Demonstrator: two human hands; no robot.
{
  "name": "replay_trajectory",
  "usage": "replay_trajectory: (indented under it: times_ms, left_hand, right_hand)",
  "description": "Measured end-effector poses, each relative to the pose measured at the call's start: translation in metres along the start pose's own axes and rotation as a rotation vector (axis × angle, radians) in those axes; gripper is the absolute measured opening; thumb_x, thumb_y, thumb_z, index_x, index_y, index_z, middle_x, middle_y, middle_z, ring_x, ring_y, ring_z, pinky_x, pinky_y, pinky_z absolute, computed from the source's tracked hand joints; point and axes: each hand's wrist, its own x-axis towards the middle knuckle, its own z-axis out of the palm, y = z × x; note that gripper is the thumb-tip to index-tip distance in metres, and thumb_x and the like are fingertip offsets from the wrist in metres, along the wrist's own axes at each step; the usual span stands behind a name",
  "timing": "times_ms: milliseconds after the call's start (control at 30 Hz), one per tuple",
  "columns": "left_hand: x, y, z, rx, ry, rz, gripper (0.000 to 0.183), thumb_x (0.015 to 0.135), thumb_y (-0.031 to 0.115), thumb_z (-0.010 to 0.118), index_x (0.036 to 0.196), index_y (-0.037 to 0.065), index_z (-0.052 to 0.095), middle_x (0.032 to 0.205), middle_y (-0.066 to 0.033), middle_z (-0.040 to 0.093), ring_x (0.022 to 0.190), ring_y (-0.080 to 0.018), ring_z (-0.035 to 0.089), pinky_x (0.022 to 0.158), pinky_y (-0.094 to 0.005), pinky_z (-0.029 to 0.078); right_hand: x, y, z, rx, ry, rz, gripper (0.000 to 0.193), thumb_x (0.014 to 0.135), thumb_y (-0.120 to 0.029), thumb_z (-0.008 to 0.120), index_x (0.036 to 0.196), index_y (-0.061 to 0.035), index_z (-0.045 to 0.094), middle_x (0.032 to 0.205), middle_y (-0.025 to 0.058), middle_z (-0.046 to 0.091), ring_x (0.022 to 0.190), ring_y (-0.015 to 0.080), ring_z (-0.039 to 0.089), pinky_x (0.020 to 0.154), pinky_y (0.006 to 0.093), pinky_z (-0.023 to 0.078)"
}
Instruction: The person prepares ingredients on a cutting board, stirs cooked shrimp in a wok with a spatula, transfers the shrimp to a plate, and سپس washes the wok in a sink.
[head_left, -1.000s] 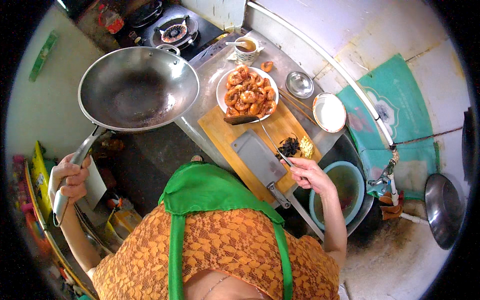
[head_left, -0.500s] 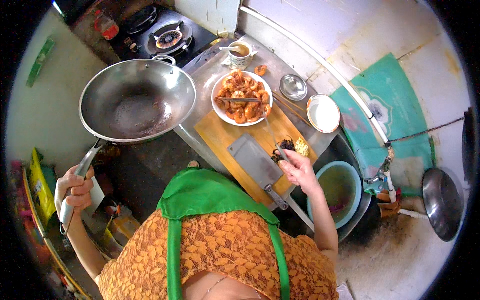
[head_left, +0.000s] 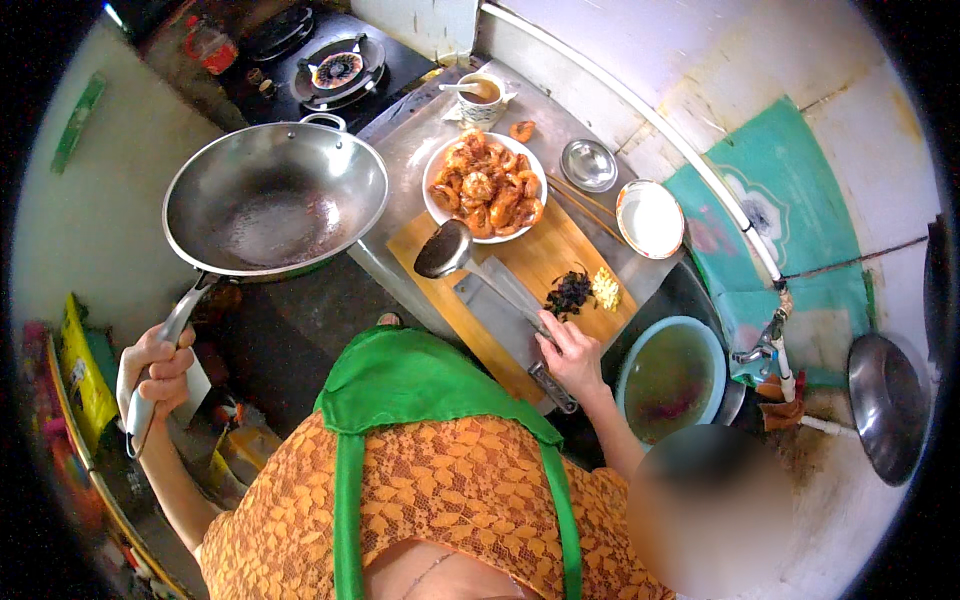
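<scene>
My left hand (head_left: 150, 375) grips the long handle of a large steel wok (head_left: 275, 200) and holds it in the air, left of the counter; the wok looks empty apart from an oily film. My right hand (head_left: 570, 355) is closed on the end of a metal ladle (head_left: 445, 250), which lies across the wooden cutting board (head_left: 560, 250) and over a cleaver (head_left: 500, 305). The ladle's bowl sits just below a white plate of fried shrimp (head_left: 485, 188). Dark chopped herbs (head_left: 570, 292) and chopped garlic (head_left: 605, 288) lie on the board beside my right hand.
A gas stove (head_left: 335, 70) stands at the back. The steel counter holds a cup of sauce with a spoon (head_left: 482, 92), a loose shrimp (head_left: 521, 130), a small steel dish (head_left: 588, 163) and a small white plate (head_left: 650, 218). A blue basin (head_left: 672, 380), a tap (head_left: 765, 345) and another pan (head_left: 885, 405) are to the right.
My right hand has drawn the ladle back from the shrimp plate down onto the cutting board. The wok has stayed held up on the left, shifting slightly.
</scene>
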Motion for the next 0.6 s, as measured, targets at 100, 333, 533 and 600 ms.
replay_trajectory:
  times_ms: [100,333,533,600]
  left_hand:
    - [0.0,-0.002,-0.002,0.01,-0.028,0.003,0.017,0.08,0.004,0.042,0.094,-0.005,0.043,0.052,0.0023,0.036,0.03,-0.0013,0.032,0.023,-0.0181,0.022]
    - [0.003,-0.007,-0.005,-0.015,0.051,0.06,0.016,0.079,0.003,0.043,0.092,-0.005,0.042,0.052,0.003,0.033,0.031,0.0004,0.028,0.023,-0.0171,0.019]
    - [-0.001,-0.003,-0.002,-0.1,0.059,0.01,0.015,0.079,0.001,0.041,0.092,-0.005,0.04,0.053,0.0029,0.031,0.033,0.0012,0.022,0.025,-0.0158,0.018]
    - [-0.001,-0.004,0.003,-0.105,0.102,0.037,0.017,0.079,0.001,0.042,0.094,-0.006,0.041,0.054,0.0029,0.031,0.033,0.0006,0.022,0.025,-0.0156,0.019]
  right_hand:
    - [0.002,0.001,0.003,0.017,-0.05,-0.049,0.041,0.075,-0.018,0.062,0.115,-0.0156,0.053,0.072,0.0084,0.055,0.058,0.026,0.058,0.051,0.0363,0.048]
    - [-0.002,0.009,0.01,-0.055,-0.044,-0.046,0.033,0.074,-0.017,0.063,0.106,-0.011,0.057,0.073,0.0078,0.051,0.059,0.025,0.056,0.052,0.0342,0.047]
    - [0.013,-0.006,-0.003,-0.081,0.126,-0.048,0.016,0.072,-0.018,0.063,0.084,-0.0084,0.058,0.081,0.009,0.053,0.077,0.0295,0.053,0.071,0.0406,0.044]
    - [0.042,0.011,-0.013,-0.16,0.184,-0.072,0.012,0.073,-0.015,0.062,0.08,-0.0073,0.057,0.08,0.0098,0.054,0.076,0.0292,0.053,0.069,0.0394,0.044]
